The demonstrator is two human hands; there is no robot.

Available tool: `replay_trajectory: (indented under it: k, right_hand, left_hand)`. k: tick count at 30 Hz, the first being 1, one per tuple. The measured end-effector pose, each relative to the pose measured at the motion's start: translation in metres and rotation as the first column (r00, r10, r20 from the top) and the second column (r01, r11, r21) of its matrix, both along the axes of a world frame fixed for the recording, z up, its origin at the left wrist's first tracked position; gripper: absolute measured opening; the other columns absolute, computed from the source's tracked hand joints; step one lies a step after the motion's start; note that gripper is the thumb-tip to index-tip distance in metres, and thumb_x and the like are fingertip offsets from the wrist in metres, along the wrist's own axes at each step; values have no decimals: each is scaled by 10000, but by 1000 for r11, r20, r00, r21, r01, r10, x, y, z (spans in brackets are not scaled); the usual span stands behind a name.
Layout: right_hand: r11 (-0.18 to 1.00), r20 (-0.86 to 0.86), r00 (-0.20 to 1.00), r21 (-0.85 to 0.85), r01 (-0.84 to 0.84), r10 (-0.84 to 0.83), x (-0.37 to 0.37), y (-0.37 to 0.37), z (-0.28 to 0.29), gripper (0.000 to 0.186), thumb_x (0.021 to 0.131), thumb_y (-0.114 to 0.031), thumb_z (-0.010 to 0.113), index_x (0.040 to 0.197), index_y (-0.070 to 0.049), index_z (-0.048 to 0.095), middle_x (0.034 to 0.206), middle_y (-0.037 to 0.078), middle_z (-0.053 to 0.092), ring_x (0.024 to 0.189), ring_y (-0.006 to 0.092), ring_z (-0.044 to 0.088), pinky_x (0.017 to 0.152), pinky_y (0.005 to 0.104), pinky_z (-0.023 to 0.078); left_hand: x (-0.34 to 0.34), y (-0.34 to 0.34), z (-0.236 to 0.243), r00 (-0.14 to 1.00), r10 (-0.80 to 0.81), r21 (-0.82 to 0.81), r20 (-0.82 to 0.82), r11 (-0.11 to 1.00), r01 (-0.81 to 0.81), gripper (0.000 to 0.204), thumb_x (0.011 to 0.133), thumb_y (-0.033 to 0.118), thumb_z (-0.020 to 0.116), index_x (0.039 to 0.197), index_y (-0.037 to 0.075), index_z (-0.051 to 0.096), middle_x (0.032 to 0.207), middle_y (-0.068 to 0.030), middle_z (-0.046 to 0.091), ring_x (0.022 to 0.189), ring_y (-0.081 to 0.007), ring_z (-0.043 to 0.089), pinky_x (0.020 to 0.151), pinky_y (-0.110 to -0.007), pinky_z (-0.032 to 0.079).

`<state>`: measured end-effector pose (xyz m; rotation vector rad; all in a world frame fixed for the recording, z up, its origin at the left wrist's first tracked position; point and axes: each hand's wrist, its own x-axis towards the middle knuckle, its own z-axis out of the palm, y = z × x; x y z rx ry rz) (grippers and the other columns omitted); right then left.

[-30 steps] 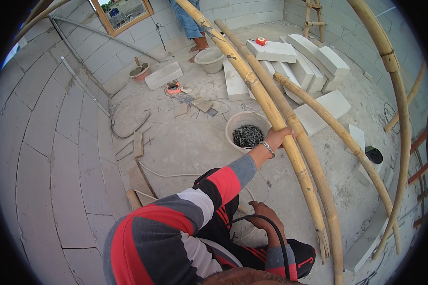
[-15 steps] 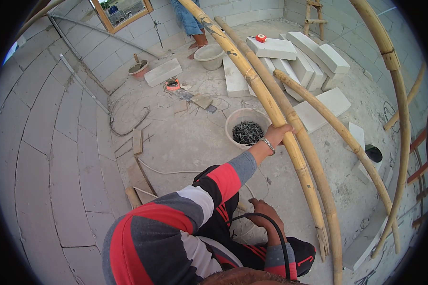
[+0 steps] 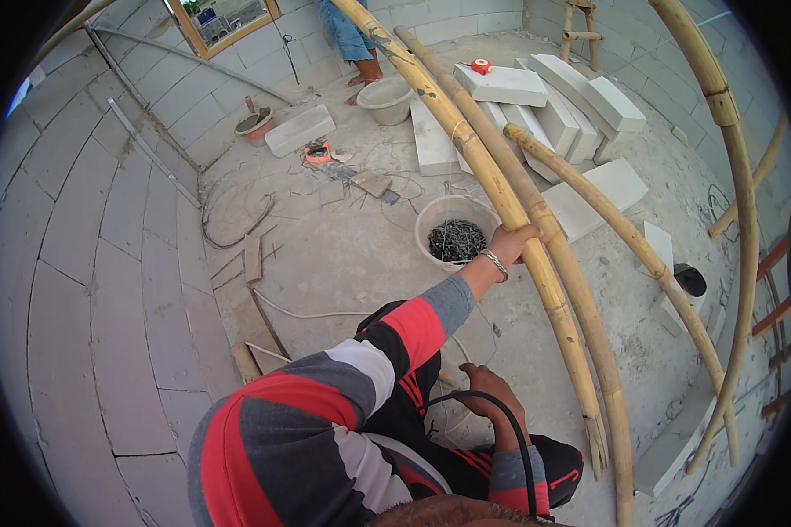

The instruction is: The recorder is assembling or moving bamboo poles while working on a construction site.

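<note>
A person in a red, grey and white striped sleeve rests the right hand [image 3: 492, 391], fingers curled around a black cable [image 3: 510, 430], near the lap while the left hand [image 3: 514, 244] is wrapped around a long yellow bamboo pole [image 3: 492, 184], beside a white bucket of dark nails [image 3: 455, 233] on the concrete floor [image 3: 343, 255].

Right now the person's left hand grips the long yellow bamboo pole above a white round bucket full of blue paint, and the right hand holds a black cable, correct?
Not quite. The head view shows the white round bucket holding a dark heap of thin metal pieces that look like nails, not blue paint. The rest stands: the left hand grips the long yellow bamboo pole above it, and the right hand holds the black cable.
</note>
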<state>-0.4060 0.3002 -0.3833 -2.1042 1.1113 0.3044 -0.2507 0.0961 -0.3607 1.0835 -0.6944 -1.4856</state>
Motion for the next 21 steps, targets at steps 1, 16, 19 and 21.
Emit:
replay_trajectory:
  k: [1,16,19,21]
  right_hand:
    - [1000,-3,1000,2,0,0,0,0,1,657,828,-344,770,1378,-69,539,1246,256,631,1146,418,635,973,479,524]
    - [975,480,848,111,193,-223,12,-2,60,181,853,-96,746,1013,-11,738,1026,164,742,972,333,712,846,390,561]
    - [916,670,626,318,246,-400,4,5,116,168,869,-94,748,999,13,748,927,160,756,922,284,721,804,360,556]
    - [952,825,476,277,129,-304,-10,9,139,183,873,-88,752,1024,16,748,922,155,753,908,266,712,795,362,547]
  left_hand:
    - [0,0,0,1000,0,0,0,1000,0,346,850,319,722,1101,87,665,1067,-44,729,983,-159,672,843,-371,565]
    - [-3,-2,1,999,14,-29,-37,999,-16,324,831,308,734,1055,77,689,1035,-42,732,942,-157,678,807,-358,579]
    - [-2,-2,-2,999,40,-21,-19,999,-40,323,825,295,743,1050,68,698,998,-43,735,877,-156,686,774,-348,591]
    - [-3,-2,-1,998,46,-25,-44,999,-47,317,825,292,744,1040,64,700,1001,-48,735,879,-156,687,775,-350,593]
